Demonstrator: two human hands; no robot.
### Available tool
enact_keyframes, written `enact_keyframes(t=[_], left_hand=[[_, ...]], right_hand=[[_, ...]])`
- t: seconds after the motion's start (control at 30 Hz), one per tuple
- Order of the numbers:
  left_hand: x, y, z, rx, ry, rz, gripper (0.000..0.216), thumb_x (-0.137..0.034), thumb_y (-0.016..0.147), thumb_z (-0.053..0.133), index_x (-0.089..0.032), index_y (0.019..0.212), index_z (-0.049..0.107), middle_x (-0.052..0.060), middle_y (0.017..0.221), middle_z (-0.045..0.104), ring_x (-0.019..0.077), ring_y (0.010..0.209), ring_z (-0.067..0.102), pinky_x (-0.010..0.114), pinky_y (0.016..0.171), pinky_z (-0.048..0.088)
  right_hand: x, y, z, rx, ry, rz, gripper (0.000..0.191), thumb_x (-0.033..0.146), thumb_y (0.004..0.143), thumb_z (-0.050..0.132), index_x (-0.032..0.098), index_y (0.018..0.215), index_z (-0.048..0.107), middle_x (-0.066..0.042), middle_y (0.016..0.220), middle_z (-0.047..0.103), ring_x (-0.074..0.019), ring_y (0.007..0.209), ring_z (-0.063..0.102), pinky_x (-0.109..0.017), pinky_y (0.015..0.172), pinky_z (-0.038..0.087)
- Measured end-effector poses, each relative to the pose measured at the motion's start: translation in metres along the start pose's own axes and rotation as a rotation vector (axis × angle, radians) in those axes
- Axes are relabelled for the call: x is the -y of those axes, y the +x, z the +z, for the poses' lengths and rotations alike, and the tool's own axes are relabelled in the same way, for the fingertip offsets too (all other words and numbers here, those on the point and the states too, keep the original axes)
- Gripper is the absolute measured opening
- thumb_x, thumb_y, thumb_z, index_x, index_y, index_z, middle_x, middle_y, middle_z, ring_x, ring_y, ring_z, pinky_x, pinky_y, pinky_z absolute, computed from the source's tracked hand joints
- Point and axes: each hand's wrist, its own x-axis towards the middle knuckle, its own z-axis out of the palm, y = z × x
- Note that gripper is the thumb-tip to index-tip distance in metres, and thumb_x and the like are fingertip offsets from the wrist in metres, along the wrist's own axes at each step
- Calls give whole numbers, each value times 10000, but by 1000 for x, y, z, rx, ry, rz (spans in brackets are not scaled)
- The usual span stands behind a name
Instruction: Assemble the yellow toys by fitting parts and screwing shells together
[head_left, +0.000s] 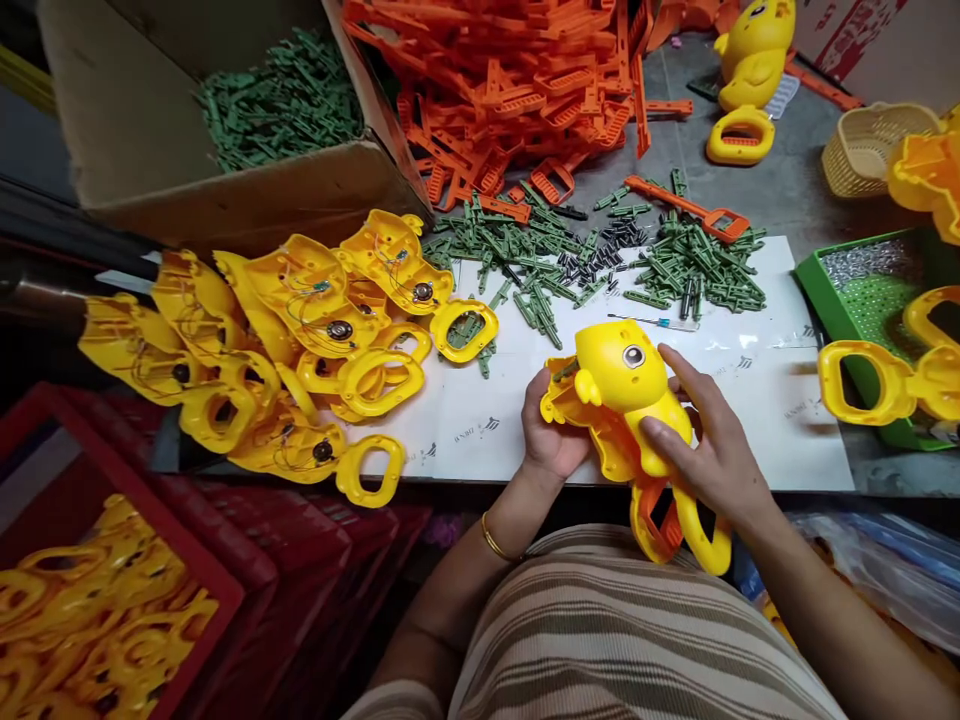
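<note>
Between my two hands, just above the table's front edge, are two yellow duck-shaped toy shells. My left hand (551,435) is closed around the lower half shell (607,440), which lies hollow side up with an orange handle piece (664,525) in its loop. My right hand (716,440) grips the upper half shell (622,365), which shows a round eye and a loop handle. The halves sit at an angle, partly apart. A little green shows inside the lower half near my left fingers. Beyond them, a thin screwdriver-like tool (652,321) rests on the white sheet (480,400).
Yellow half shells with wires and speakers (300,330) are piled left. Green strips (525,240), small black parts (600,250) and orange handle pieces (517,90) lie behind. A cardboard box (255,190) stands back left, a green tray (825,290) right, and a red crate (225,590) lower left.
</note>
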Motion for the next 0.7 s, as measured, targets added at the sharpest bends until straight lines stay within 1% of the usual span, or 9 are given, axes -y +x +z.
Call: enact_keyframes(t=[0.1,0.2,0.3,0.4,0.57,0.7], left_hand=[[0,0,0,-17,-21,4,329,-473,817,611,-216,968,752,31,947,789,337,1182,663,496,1059,494],[0,-1,-3,-35,-16,17,311,-474,809,626,-223,943,751,30,938,789,334,1156,674,497,1058,490],[0,-2,-6,-46,5,2,364,-504,792,638,-205,971,742,53,976,783,347,1205,643,494,1073,472],[0,-4,-9,-37,16,-8,434,-534,780,632,-182,1015,730,74,1024,774,351,1249,609,484,1085,456],[-1,-4,-14,35,37,-67,522,-586,747,634,-176,1060,720,84,1035,767,355,1314,555,471,1093,447],[-2,-6,-16,33,59,-63,570,-606,719,663,-170,1086,704,92,1083,756,355,1401,468,470,1120,421]], right_hand=[[2,-5,10,-25,-89,-91,692,487,897,625,309,1526,400,-99,1165,544,-271,1077,561,-469,944,513],[2,-9,18,-19,-157,-130,701,451,901,625,328,1542,369,-95,1159,511,-279,1088,553,-486,961,508],[2,-12,23,-1,-194,-151,721,443,902,624,338,1554,335,-97,1166,485,-291,1106,546,-506,973,503],[2,-14,26,7,-205,-164,712,441,910,615,322,1554,336,-105,1177,476,-295,1119,539,-511,978,501],[5,-16,26,32,-174,-149,690,447,920,606,303,1547,357,-109,1196,498,-283,1115,545,-489,969,509],[6,-15,26,26,-178,-173,692,454,922,608,312,1549,351,-101,1186,503,-268,1081,551,-465,926,528]])
